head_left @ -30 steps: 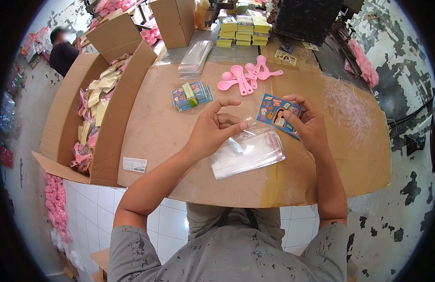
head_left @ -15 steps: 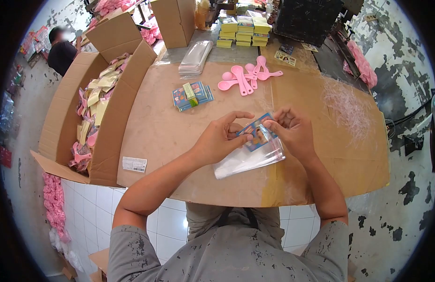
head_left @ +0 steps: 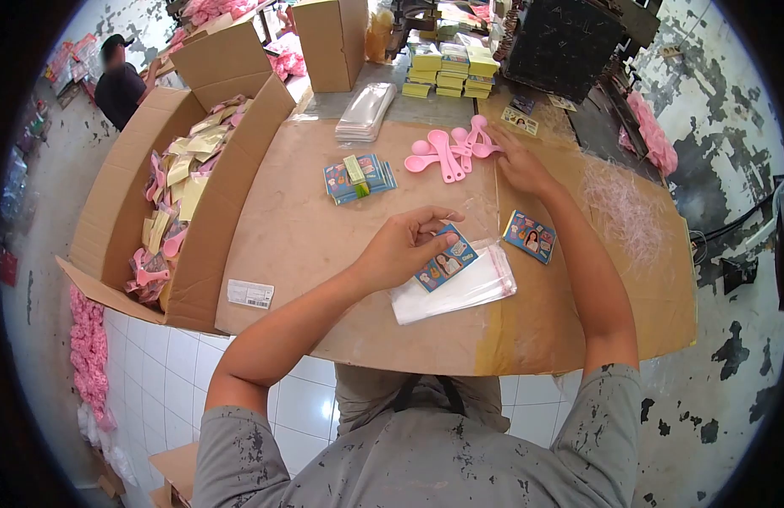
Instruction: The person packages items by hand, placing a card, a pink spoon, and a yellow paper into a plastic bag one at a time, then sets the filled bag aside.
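Note:
My left hand (head_left: 410,245) pinches a blue printed card (head_left: 447,258) above a stack of clear plastic bags (head_left: 459,292). Stretched toward the back of the table, my right hand (head_left: 517,159) has its fingertips at the right end of a pile of pink measuring spoons (head_left: 447,155); whether it grips one is hard to see. Another blue card or small stack (head_left: 530,237) lies right of the bags. Behind my left hand sits a banded bundle of blue cards (head_left: 358,179).
An open carton (head_left: 207,245) of bagged pink items and cream cards stands left. More clear bags (head_left: 365,112), stacked yellow-edged cards (head_left: 449,69), a black box (head_left: 561,46) and a closed carton (head_left: 331,46) are behind. A person (head_left: 119,89) is far left; stringy plastic (head_left: 633,203) lies right.
My right hand has left the card held with my left hand and reached back to the spoons. A blue card or stack now lies on the table at right. The view has shifted slightly.

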Tool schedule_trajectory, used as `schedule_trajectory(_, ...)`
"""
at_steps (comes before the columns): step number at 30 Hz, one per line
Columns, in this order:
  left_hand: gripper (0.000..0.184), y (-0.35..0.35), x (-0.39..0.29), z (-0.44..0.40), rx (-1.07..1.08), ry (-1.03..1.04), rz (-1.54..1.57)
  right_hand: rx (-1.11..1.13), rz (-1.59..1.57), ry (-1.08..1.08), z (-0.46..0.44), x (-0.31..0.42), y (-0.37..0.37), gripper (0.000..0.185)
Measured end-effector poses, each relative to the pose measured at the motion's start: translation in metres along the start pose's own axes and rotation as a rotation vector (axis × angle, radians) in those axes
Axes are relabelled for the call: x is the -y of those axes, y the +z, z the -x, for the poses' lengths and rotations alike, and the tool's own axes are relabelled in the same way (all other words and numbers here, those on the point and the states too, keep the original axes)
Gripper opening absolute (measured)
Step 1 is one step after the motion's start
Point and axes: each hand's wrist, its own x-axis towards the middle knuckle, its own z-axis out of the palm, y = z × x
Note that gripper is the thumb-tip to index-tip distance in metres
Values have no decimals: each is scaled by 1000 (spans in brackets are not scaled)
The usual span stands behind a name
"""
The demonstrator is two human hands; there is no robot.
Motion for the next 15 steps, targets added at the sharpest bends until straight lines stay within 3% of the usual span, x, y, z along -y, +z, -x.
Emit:
schedule_trajectory(7, 34, -2, 1, -1, 20, 16, 20, 133, 2, -4, 19, 45, -12, 50)
schedule_trajectory(10, 33, -2, 2, 0, 9, 16, 3, 148, 109, -122, 49, 59, -17, 41)
schedule_trajectory(13, 33, -6, -1, -2, 15, -15, -48, 110, -50, -53, 68, 88, -30, 39)
schedule_trajectory(15, 32, -5, -4, -2, 22, -65, -13, 52, 43, -96, 76, 85, -32, 39)
